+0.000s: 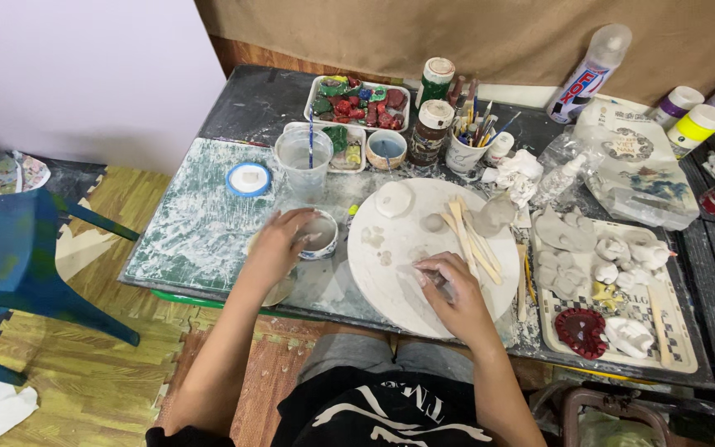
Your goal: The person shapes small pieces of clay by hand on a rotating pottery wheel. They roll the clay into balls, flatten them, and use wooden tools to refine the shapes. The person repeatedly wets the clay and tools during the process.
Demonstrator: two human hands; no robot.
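Right hand (450, 291) is pinching a small clay piece (438, 280), fingers curled, at the near edge of the round white board (391, 273). Left hand (279, 242) is reaching into the small bowl (322, 234) just off the board's left edge, fingers loosely bent, grasp unclear. The clay is lying under the right hand, so that hand is nearer.
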